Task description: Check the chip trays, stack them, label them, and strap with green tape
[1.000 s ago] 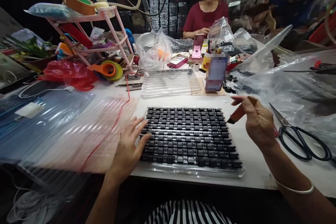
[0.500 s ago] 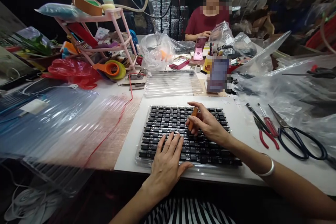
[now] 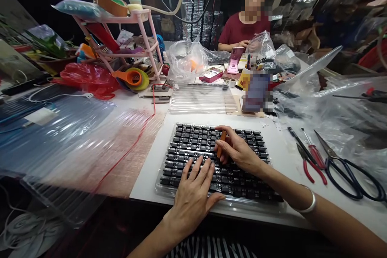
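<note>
In front of me lies a clear plastic tray (image 3: 165, 188) filled with rows of small black circuit boards (image 3: 193, 137) carrying dark chips. My left hand (image 3: 195, 187) rests flat on the near rows, fingers spread, the thumb toward the tray's front edge. A short orange-brown stick (image 3: 221, 144) stands nearly upright in my right hand (image 3: 238, 151), pinched between thumb and fingers above the middle rows. The stick's lower end is close to the boards; whether it touches them I cannot tell.
Right of the tray lie pliers (image 3: 311, 165), a screwdriver (image 3: 316, 153) and scissors (image 3: 347, 169). Empty ribbed trays (image 3: 199, 98) lie behind and to the left. A pink rack (image 3: 145, 34) stands at the back left. Across the table sits a person in a red shirt (image 3: 232, 30).
The whole view has shifted slightly, so things sit a little lower and mostly farther right. My right hand's fingers have drawn in around the stick. The left hand stays flat on the boards.
</note>
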Tool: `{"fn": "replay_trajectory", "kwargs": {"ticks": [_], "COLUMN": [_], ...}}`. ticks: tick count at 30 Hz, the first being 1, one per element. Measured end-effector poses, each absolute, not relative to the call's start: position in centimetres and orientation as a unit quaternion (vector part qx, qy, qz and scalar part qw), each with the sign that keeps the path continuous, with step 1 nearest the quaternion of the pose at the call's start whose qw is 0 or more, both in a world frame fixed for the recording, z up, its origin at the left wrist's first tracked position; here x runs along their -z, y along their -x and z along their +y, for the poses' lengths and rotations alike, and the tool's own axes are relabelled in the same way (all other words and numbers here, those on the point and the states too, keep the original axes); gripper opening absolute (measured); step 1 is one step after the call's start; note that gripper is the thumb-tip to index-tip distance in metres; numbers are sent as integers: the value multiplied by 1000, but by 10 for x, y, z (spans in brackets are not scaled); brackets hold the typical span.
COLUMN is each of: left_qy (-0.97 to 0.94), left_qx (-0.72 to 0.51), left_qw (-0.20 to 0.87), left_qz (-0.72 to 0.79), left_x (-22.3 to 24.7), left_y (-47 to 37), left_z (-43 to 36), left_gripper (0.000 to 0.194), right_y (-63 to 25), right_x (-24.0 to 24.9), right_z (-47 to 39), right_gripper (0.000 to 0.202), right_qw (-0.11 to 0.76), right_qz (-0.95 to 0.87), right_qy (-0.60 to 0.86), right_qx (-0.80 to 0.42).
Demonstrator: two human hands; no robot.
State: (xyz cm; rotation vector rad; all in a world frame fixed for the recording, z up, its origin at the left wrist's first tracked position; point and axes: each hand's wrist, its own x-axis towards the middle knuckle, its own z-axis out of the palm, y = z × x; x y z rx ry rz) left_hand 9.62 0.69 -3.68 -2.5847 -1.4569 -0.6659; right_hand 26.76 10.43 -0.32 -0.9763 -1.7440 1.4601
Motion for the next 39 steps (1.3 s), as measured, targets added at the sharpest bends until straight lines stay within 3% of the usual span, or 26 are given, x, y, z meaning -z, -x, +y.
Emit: {"fn": "replay_trajectory", "kwargs": {"ticks": [6, 13, 24, 34, 39], "left_qy": [851, 853, 855, 792, 724], "left_qx": [219, 220, 197, 158, 164], "left_qw": [66, 83, 61, -37, -181], "left_qz": [-473, -465, -476, -588, -645], "left_x": [38, 37, 36, 14, 27], "left_y": [-95, -95, -96, -46, -7], "left_z": [8, 9, 6, 17, 26], "left_gripper": [57, 55, 57, 69, 77], "right_y": [-264, -271, -272, -357, -390], "right_x": [-11, -3, -4, -11, 8], "right_z": [107, 114, 111, 120, 125], "right_gripper": [38, 44, 41, 49, 53], "right_qw": [236, 355, 340, 509, 595], "right_qz": [-796, -625, -616, -523, -419], "right_qy": [317, 383, 380, 474, 498], "right_qx": [-458, -580, -600, -493, -470]}}
